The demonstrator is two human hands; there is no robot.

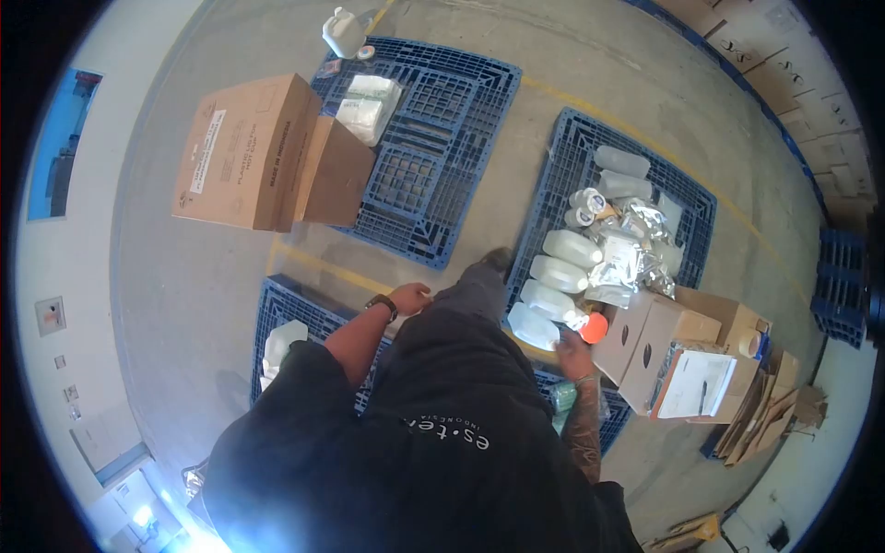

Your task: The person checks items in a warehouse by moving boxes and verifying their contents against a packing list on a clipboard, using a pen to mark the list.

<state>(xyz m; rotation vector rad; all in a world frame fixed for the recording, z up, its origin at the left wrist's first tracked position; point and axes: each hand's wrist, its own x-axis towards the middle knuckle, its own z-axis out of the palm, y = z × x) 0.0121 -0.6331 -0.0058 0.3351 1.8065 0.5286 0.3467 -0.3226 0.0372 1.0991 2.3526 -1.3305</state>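
Note:
A translucent plastic jug (pixel 533 328) is at the near edge of the right-hand pallet (pixel 528 235), lying in line with other jugs. My right hand (pixel 576 358) is at its lower right end, with the fingers closed around that part; the grip itself is partly hidden. A round orange-red lid (pixel 593 328) shows just above this hand. My left hand (pixel 410 298), with a dark watch at the wrist, hangs beside my thigh. Its fingers are loosely bent and apart, with nothing in them. White jugs (pixel 286 341) stand on the pallet below my left forearm.
Silver foil pouches (pixel 616 265) lie among the jugs. Cardboard boxes (pixel 636 341) and a clipboard with a pen (pixel 693 382) are at right. A large carton (pixel 244 152) stands by the upper blue pallet (pixel 424 138), which bears white packs (pixel 369 109). Flattened cardboard (pixel 761 419) leans farther right.

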